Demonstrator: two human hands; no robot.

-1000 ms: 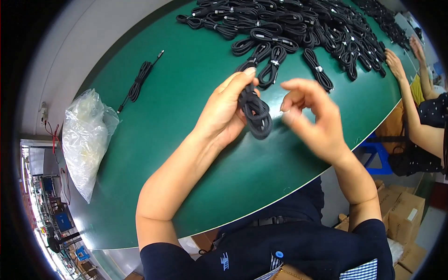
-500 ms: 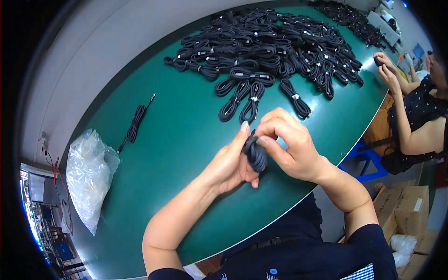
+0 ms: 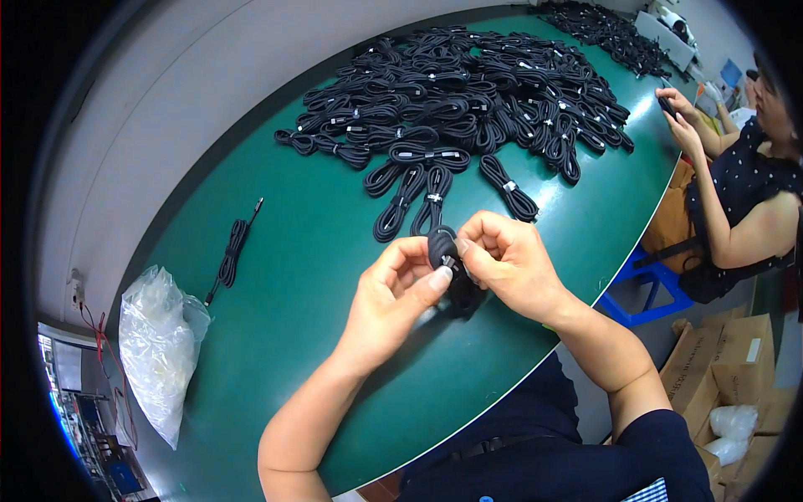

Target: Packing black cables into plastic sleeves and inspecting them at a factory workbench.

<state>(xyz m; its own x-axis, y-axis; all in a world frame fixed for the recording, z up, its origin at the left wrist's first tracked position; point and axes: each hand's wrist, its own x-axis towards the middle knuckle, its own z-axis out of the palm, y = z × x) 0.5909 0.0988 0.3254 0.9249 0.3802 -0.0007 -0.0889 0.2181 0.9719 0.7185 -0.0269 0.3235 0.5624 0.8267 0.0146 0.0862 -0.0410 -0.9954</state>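
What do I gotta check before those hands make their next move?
1. Left hand has a grip on the thick, coiled black cable: ok.
2. Right hand has a grip on that cable too: ok.
3. Its ends are tucked in: cannot tell, fingers hide parts.
4. Clear, crinkly plastic bag is apart from both hands: ok.
5. Lone, long black cable bundle at left has its ends tucked in: not ok, both stick out.

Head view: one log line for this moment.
left hand: holding coiled cable | right hand: touching same cable | cable pile: beyond hands | plastic bag: left side
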